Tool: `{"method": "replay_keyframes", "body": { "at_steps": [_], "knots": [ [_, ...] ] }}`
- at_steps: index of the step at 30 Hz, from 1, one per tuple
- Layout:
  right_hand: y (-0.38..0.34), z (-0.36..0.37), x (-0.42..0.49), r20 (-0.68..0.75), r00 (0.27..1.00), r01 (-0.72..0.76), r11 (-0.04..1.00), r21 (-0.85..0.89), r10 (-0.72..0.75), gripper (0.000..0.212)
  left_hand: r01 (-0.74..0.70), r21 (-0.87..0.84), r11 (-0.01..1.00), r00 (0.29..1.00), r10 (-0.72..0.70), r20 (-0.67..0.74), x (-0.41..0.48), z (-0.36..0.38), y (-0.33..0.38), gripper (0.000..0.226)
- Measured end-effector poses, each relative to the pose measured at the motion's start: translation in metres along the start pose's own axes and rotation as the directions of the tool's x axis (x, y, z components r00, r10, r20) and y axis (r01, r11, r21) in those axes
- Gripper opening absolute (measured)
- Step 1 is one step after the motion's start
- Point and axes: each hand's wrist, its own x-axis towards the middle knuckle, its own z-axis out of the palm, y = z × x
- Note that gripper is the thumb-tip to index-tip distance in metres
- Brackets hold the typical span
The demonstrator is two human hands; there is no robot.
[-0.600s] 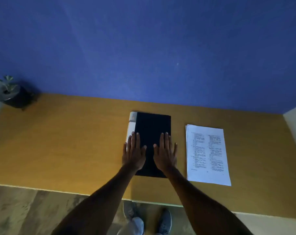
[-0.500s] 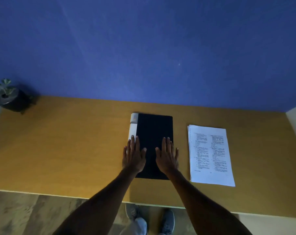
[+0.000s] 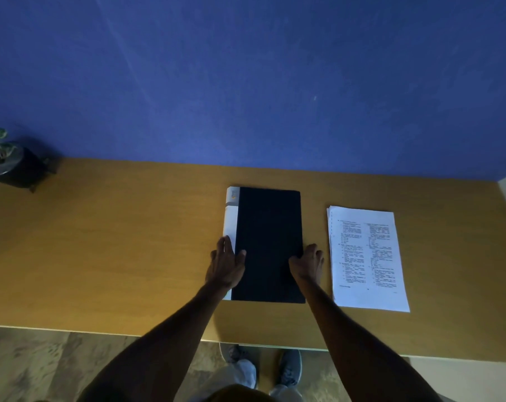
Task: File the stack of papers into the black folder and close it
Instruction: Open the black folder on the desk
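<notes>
The black folder [image 3: 267,227] lies closed on the wooden desk [image 3: 115,256], its white spine along the left side. My left hand [image 3: 225,264] rests over the spine at the folder's lower left, fingers spread. At the folder's right edge, near its lower half, my right hand [image 3: 308,262] has its fingers curled around the cover's edge. The stack of printed papers [image 3: 366,256] lies flat to the right of the folder, apart from both hands.
A small potted plant [image 3: 6,162] stands at the desk's far left corner. A blue wall rises behind the desk. The desk's front edge runs across below my arms, with my shoes and the floor under it.
Both hands have slid apart from the middle of the cover: the left hand to the spine side, the right hand to the right edge, where its fingers have curled.
</notes>
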Motion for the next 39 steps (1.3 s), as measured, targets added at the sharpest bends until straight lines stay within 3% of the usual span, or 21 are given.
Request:
{"method": "replay_keyframes", "body": {
  "at_steps": [8,12,17,23,28,34,39],
  "knots": [
    [0.010,-0.016,0.015,0.035,0.999,-0.048,0.956,0.290,0.040,0.039,-0.058,0.086,0.995,0.992,0.047,0.116,-0.003,-0.006,-0.004,0.090],
    [0.011,-0.025,0.011,0.021,0.996,-0.086,0.874,0.478,0.086,0.048,-0.040,0.050,0.998,0.988,0.032,0.153,-0.003,-0.010,0.003,0.094],
    [0.008,-0.031,0.005,0.021,0.998,-0.064,0.863,0.502,0.062,0.042,0.003,0.027,1.000,0.986,-0.007,0.165,-0.006,-0.010,0.010,0.095],
    [0.008,-0.040,-0.004,-0.026,0.999,-0.021,0.849,0.529,0.041,0.027,-0.079,0.037,0.996,0.990,0.074,0.119,-0.012,-0.009,0.021,0.093],
    [-0.002,-0.048,-0.013,-0.056,0.993,0.118,0.801,0.588,-0.105,0.019,-0.170,-0.050,0.984,0.984,0.171,0.038,-0.021,-0.012,0.042,0.088],
    [-0.037,-0.046,-0.036,0.100,0.946,0.123,0.630,0.766,-0.307,0.020,-0.229,-0.157,0.961,0.960,0.195,-0.202,-0.032,-0.035,0.062,0.086],
    [-0.072,-0.022,-0.059,0.156,0.833,0.230,0.589,0.775,-0.531,0.029,-0.313,-0.235,0.920,0.917,0.228,-0.328,-0.039,-0.077,0.052,0.079]
  ]
}}
